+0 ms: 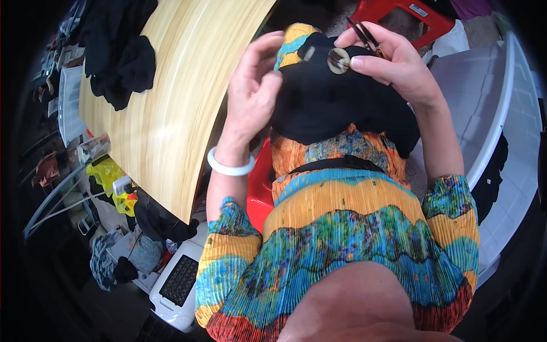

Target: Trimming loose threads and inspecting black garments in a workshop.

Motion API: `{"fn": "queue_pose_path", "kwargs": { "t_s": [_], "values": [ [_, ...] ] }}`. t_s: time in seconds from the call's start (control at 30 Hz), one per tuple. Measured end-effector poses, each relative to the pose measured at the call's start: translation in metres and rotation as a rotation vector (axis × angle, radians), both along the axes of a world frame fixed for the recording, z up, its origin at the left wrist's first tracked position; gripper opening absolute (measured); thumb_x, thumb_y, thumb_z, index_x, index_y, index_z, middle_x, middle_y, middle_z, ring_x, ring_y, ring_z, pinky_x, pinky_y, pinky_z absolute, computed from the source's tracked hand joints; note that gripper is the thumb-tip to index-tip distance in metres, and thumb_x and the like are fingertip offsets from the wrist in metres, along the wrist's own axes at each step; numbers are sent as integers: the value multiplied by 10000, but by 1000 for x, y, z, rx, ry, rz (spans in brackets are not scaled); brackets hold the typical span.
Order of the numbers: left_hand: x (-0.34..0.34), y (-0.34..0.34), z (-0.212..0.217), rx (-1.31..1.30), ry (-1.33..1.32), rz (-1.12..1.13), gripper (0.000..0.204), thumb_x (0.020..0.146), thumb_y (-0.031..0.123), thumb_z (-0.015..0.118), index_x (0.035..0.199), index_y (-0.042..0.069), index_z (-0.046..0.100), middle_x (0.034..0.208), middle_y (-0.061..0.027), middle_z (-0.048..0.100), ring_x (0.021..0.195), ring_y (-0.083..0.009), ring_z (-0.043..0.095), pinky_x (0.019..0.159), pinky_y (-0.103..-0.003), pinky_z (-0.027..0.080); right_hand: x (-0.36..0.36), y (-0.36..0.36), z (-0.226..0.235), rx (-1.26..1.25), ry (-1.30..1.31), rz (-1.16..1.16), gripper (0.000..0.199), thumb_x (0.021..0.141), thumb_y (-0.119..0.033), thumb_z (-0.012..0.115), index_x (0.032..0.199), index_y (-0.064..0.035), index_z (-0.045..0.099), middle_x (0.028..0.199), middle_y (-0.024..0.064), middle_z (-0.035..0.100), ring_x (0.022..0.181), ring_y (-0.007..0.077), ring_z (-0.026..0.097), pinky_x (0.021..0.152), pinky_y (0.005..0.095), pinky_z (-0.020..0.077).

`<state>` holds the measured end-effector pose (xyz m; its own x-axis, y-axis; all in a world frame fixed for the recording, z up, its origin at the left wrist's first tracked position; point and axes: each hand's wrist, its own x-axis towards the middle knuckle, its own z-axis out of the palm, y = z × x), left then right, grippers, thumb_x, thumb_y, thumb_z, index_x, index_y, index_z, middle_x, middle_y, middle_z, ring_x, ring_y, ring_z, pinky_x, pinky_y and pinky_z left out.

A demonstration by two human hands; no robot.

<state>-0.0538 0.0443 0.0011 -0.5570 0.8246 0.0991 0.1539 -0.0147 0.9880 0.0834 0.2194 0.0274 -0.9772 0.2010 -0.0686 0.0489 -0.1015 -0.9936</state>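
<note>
A black garment (330,108) lies bunched on my lap, over my pleated multicolour dress. My left hand (256,85) grips the garment's left edge with curled fingers. My right hand (393,62) rests on top of the cloth and pinches a round pale button (339,60) against it with thumb and forefinger. The same hand also holds small dark thread snips (367,37) tucked between its fingers, blades pointing up and left. A white bangle (229,165) circles my left wrist.
A light wooden tabletop (171,102) stretches to my left with more black cloth (122,57) piled at its far end. A red stool (399,14) stands ahead, a white plastic bin lid (484,102) is at right, and cluttered bags and baskets (131,245) sit on the floor at left.
</note>
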Motion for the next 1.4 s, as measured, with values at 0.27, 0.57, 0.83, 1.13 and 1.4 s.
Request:
{"fn": "queue_pose_path", "kwargs": {
  "t_s": [0.27,0.57,0.83,1.13,1.4],
  "values": [
    [-3,39,-7,8,-20,-433,535,653,-11,381,1174,78,462,1137,-99,500,1091,-171,448,909,-254,337,13,17,1,-69,88,28,269,703,-152,567,947,-39,558,737,-28,546,489,-18,358,397,122,244],
    [-6,55,-18,-45,212,-766,341,699,27,488,1039,20,517,1199,-133,425,1073,-228,455,856,-277,386,18,23,20,-67,107,105,351,644,-164,571,952,-1,526,763,19,561,670,41,529,532,139,388],
    [21,49,-12,153,534,-277,325,715,33,560,1040,28,548,966,-146,580,899,-281,567,767,-298,457,18,32,22,-100,117,7,402,639,-274,561,919,-12,440,642,-29,408,588,40,407,523,158,305],
    [18,64,5,186,569,-275,316,694,50,578,1003,8,525,953,-151,567,830,-287,566,705,-309,463,24,34,66,-223,103,-136,363,559,15,651,885,70,499,732,127,592,582,152,576,512,217,452],
    [16,82,5,-65,-118,-633,356,763,67,465,1117,27,465,874,-46,541,694,-97,510,643,-203,412,39,38,60,-15,199,47,372,580,-253,615,820,-34,434,682,9,410,577,75,391,501,182,292]
  ]
}}
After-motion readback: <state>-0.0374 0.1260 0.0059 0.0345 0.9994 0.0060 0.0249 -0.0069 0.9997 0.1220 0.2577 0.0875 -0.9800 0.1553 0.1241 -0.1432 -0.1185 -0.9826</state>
